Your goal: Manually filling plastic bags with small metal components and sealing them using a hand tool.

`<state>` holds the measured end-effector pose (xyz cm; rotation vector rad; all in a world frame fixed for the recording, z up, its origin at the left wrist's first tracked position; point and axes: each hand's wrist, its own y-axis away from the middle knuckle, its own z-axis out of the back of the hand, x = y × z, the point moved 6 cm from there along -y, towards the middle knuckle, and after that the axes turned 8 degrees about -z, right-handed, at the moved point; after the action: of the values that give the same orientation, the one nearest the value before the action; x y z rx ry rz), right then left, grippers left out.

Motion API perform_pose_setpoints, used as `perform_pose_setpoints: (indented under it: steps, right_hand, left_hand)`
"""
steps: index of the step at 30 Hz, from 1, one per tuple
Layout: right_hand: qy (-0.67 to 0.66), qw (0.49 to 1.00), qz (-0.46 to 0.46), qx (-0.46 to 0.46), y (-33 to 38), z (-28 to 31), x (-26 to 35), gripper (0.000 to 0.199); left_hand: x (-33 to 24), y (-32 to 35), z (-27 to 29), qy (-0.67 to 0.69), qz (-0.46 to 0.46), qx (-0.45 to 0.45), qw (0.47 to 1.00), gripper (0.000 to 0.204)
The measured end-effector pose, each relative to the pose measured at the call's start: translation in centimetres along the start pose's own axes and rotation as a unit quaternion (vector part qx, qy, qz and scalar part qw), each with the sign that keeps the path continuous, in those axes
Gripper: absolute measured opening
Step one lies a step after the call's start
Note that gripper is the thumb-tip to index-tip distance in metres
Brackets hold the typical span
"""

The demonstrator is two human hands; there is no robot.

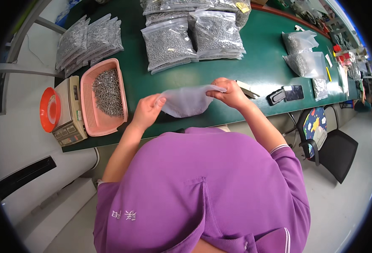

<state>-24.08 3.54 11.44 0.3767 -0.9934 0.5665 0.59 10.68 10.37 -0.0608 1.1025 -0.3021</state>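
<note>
A frosted plastic bag [185,102] is stretched between my hands over the front edge of the green table. My left hand [148,110] pinches its left top corner, fingers closed. At the opposite corner, my right hand [228,93] grips the bag's upper edge between thumb and fingers. No metal pieces can be made out inside the bag. Left of my left hand, a pink plastic basket [88,110] holds a heap of small metal pieces [108,92] that look like screws or pins.
A weighing scale [70,111] with a red dish [50,109] stands left of the basket. Filled clear bags [171,44] are stacked at the back, more bags [89,41] at back left. To the right lie a phone [293,92], a black device [276,97] and part-filled bags [304,63]; a chair [335,152] stands beyond.
</note>
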Motion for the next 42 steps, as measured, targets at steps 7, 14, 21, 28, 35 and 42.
perform_pose_setpoints:
  steps: [7,14,21,28,35,42]
  right_hand:
    - [0.096,0.989,0.099,-0.053,6.2,-1.1,1.5,0.023]
    - [0.047,0.989,0.133,0.044,8.8,-3.5,1.3,0.03]
    - [0.205,0.959,0.185,0.065,6.3,-4.2,1.6,0.039]
    - [0.104,0.993,0.046,-0.018,6.1,-3.4,-2.3,0.021]
    - [0.074,0.986,0.104,-0.106,6.6,-3.3,0.1,0.017]
    - [-0.025,0.986,-0.152,-0.066,7.3,-6.1,-6.6,0.01]
  left_hand:
    - [-4.6,2.7,-1.4,0.001,-0.095,0.15,0.984,0.024]
    - [-3.8,6.0,-3.5,0.001,-0.156,0.2,0.967,0.027]
    - [-2.8,4.8,-3.8,-0.045,-0.233,0.144,0.961,0.016]
    - [-0.4,3.1,-3.2,-0.105,-0.014,0.057,0.993,0.017]
    - [-0.6,2.5,-3.8,0.016,-0.105,-0.106,0.989,0.017]
    - [2.0,2.2,-4.9,-0.071,0.058,-0.074,0.993,0.027]
